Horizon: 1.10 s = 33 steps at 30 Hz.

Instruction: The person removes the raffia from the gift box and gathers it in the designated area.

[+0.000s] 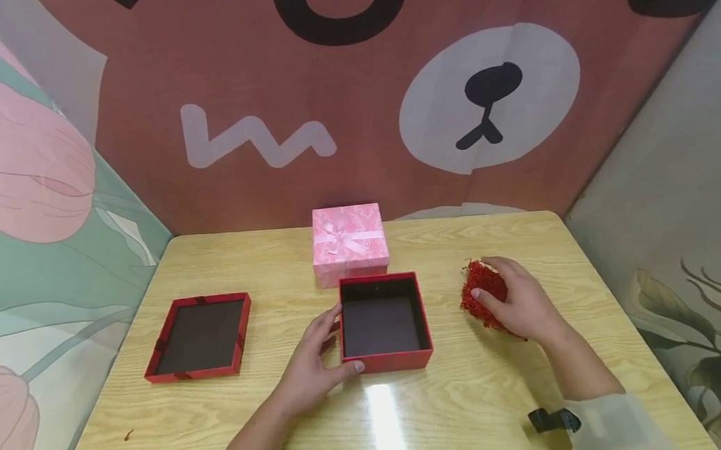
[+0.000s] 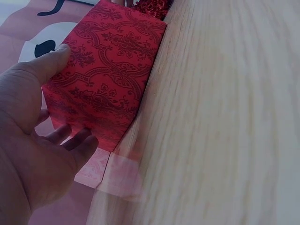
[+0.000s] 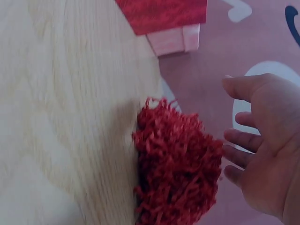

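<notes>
An uncovered red gift box (image 1: 387, 361) with a dark inside stands on the table in front of me. My left hand (image 1: 310, 368) holds it at the near left corner, thumb on the front and fingers along the left side. Dark scroll patterns cover the outside of the red box (image 2: 105, 65) in the left wrist view. To its right lies a clump of red shredded paper (image 1: 481, 290). Over that clump is my right hand (image 1: 523, 301), fingers spread. The right wrist view shows a small gap between the hand (image 3: 267, 145) and the shredded paper (image 3: 176, 164).
A red lid (image 1: 239, 345) lies inside-up at the left. Behind the box sits a pink gift box (image 1: 349, 240) with a ribbon bow. A loose red shred (image 1: 129, 434) lies on the wooden table (image 1: 461, 413). A printed wall cloth (image 1: 365, 113) hangs behind the far edge.
</notes>
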Each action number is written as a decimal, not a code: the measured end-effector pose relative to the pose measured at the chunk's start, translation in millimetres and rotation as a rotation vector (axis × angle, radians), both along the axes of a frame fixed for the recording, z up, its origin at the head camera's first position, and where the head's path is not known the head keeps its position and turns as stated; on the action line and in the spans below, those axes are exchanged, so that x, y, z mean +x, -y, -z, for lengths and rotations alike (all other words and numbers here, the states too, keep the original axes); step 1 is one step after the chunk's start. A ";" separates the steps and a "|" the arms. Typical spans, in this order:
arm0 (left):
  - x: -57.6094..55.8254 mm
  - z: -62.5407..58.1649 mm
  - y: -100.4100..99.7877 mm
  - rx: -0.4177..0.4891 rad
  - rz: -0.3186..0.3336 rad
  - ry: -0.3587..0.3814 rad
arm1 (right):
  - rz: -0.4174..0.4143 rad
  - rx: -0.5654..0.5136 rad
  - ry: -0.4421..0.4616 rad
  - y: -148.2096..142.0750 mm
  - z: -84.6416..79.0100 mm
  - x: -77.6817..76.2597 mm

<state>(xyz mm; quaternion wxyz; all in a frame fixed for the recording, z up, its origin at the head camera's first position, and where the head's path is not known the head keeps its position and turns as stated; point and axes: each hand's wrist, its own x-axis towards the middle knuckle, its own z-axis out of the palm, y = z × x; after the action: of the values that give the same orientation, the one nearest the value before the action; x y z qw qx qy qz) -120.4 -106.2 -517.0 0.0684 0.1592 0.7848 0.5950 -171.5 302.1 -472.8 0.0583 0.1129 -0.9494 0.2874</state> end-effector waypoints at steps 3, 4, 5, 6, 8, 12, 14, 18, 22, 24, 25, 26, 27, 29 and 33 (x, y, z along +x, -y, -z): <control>-0.4 -0.1 -0.2 0.001 0.001 0.009 | -0.030 -0.021 -0.035 8.6 -1.1 3.6; -0.6 -0.1 -0.1 0.004 0.003 0.009 | -0.041 -0.026 -0.045 11.6 -1.2 4.6; -0.8 -0.1 -0.2 0.006 0.006 0.010 | -0.048 -0.029 -0.054 14.3 -1.1 5.8; -0.9 -0.1 -0.1 0.008 0.008 0.011 | -0.055 -0.032 -0.058 17.2 -1.2 7.2; -0.9 -0.2 0.0 0.008 0.009 0.012 | -0.064 -0.032 -0.065 23.1 -1.4 10.1; -0.8 -0.8 0.0 0.009 0.012 0.014 | -0.101 -0.055 -0.037 35.5 -3.0 18.0; -0.8 -0.9 -0.1 0.009 0.013 0.014 | -0.132 -0.073 -0.006 42.0 -2.4 22.1; -0.9 -1.2 -0.4 0.008 0.017 0.017 | -0.206 -0.121 0.065 53.3 1.9 29.7; -0.9 -1.2 -0.4 0.010 0.017 0.019 | -0.250 -0.147 0.111 62.3 7.7 35.1; -0.9 -1.1 -0.4 0.011 0.015 0.022 | -0.263 -0.159 0.135 66.2 9.8 37.2; -1.0 -0.9 -0.4 0.011 0.015 0.024 | -0.271 -0.163 0.145 68.1 10.7 38.3; -1.0 -0.7 -0.3 0.012 0.014 0.026 | -0.281 -0.166 0.155 69.9 11.6 39.4; -1.1 -0.7 -0.4 0.014 0.014 0.028 | -0.290 -0.168 0.164 71.6 12.1 40.6; -1.1 -0.8 -0.4 0.017 0.014 0.033 | -0.301 -0.163 0.183 74.8 13.4 42.9; -1.2 -1.1 -0.5 0.019 0.019 0.040 | -0.317 -0.162 0.192 80.2 15.7 45.5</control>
<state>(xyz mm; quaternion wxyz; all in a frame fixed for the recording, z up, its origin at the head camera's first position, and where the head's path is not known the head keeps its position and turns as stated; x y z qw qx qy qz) -121.6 -105.7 -515.9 0.0883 0.1551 0.7761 0.6048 -126.0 221.9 -488.5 -0.0695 0.2277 -0.8947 0.3779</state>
